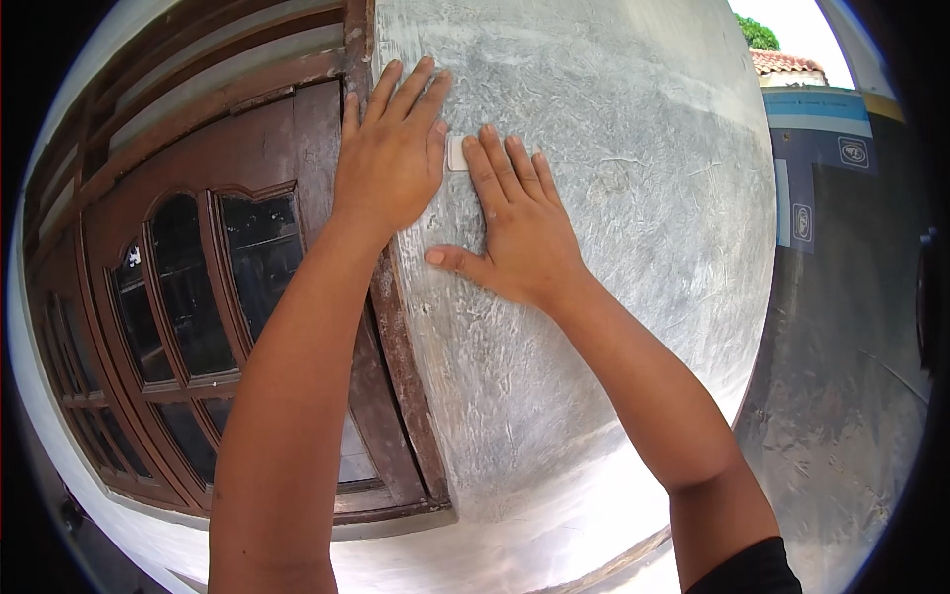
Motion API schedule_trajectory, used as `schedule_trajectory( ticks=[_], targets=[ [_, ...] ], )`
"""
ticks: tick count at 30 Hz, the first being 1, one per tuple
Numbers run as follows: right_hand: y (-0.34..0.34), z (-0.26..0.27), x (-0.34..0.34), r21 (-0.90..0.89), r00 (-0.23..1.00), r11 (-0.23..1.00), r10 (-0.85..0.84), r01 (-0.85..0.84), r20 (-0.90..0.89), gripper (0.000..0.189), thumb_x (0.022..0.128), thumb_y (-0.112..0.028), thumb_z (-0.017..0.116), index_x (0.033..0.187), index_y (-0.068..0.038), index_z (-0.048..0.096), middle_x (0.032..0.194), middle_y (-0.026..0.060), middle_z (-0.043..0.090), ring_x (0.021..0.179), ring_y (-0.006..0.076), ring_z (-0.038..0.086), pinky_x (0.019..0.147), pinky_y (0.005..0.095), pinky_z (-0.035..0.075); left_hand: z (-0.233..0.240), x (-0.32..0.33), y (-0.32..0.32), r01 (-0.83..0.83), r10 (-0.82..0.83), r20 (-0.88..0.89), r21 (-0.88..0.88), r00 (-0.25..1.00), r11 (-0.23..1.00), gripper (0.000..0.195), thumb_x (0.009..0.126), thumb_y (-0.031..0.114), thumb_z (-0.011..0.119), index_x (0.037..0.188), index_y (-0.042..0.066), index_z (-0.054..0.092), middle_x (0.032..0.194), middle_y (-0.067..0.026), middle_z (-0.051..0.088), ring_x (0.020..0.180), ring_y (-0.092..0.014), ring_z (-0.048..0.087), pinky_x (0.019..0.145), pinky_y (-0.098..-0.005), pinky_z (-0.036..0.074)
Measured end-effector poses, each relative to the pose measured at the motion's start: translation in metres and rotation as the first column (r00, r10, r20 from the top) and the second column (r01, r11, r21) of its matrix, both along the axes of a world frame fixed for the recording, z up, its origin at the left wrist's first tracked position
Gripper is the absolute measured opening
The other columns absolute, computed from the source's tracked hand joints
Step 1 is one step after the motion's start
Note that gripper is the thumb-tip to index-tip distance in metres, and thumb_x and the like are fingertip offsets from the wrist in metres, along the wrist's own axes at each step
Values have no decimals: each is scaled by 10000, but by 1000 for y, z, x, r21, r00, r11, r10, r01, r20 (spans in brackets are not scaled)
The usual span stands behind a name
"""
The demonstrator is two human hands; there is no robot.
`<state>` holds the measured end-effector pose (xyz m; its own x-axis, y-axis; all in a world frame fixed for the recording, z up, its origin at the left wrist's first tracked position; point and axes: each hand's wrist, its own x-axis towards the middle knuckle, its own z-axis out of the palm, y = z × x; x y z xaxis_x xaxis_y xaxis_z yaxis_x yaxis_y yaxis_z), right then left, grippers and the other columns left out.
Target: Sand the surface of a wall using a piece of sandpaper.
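My left hand (pixel 393 163) lies flat with its fingers apart, over the edge where the brown wooden window frame (pixel 393 319) meets the grey plastered wall (pixel 638 245). To its right, my right hand (pixel 527 230) is spread palm-down against the plaster, thumb pointing left. Its fingers cover most of a small white rectangular piece (pixel 456 154) on the wall. Only the rounded left end of that piece shows clearly, close to my left thumb; what it is cannot be told. Neither hand grasps anything.
On the left are wooden window sashes (pixel 178 171) with dark glass panes and slatted openings above. A dark sheet or banner (pixel 831 334) with blue printed panels hangs beyond the wall's right edge. A tiled roof (pixel 787 61) and a tree (pixel 757 33) stand behind it.
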<state>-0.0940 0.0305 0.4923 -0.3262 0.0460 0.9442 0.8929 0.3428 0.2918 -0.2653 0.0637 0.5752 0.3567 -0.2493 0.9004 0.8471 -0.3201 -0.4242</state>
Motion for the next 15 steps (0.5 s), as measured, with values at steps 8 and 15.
schedule_trajectory(
  ticks=[8, 15],
  targets=[
    [-7, -36, -11, -101, 1000, 995, 19, -18, 11, 1217, 818, -865, 511, 1600, 20, 217, 1651, 255, 241, 1546, 422, 186, 1266, 512, 111, -3, 0, -2, -25, 24, 10, 10, 1000, 1000, 481, 1050, 258, 444, 1525, 189, 481, 1616, -26, 403, 1509, -306, 318, 1210, -606, 235],
    [-3, 24, -6, 3, 993, 1000, 24, -24, -119, 1253, 792, -887, 509, 1600, 25, 216, 1649, 250, 250, 1553, 415, 170, 1262, 528, 116, 0, 3, -4, -23, 23, 14, 14, 1000, 1000, 495, 1010, 252, 515, 1500, 183, 506, 1608, -20, 413, 1516, -270, 309, 1214, -595, 242]
  ],
)
